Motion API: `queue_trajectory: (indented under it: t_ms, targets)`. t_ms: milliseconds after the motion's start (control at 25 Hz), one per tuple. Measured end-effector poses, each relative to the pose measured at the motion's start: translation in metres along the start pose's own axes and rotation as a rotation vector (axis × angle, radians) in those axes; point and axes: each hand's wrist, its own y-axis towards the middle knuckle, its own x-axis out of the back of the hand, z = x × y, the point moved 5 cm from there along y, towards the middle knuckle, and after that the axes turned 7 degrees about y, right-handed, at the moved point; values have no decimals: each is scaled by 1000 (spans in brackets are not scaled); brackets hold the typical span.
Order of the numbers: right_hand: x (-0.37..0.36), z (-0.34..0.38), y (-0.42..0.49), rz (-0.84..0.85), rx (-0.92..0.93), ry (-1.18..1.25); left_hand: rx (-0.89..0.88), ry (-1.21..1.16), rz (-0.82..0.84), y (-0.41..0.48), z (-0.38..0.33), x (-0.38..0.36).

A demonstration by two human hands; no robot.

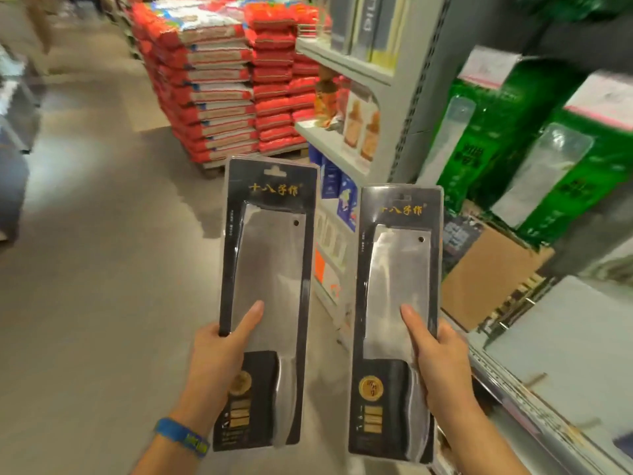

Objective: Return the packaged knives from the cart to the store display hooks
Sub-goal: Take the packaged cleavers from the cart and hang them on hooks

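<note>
Red sacks (219,87) beyond packaged knives (270,262)

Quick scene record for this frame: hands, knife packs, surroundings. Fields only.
left hand: grips left pack low on its outer edge, thumb on front
right hand: grips right pack the same way
packs: upright, side by side, apart, a cleaver in each
wristband: blue, left wrist
surroundings: red sacks stacked ahead, shelf on the right
hooks: not clearly visible
</note>
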Motion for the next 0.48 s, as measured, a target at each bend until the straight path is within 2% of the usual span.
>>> queue_trajectory:
  t_ms: [120, 200, 480]
  targets:
    - [-1, 18, 13, -146, 92, -63, -46, 17, 139, 51, -25, -25]
    - [11, 21, 18, -261, 91, -85, -78, 34, 229, 76, -37, -51]
    - [69, 54, 11, -628, 173, -165, -161, 37, 543, 94, -83, -159]
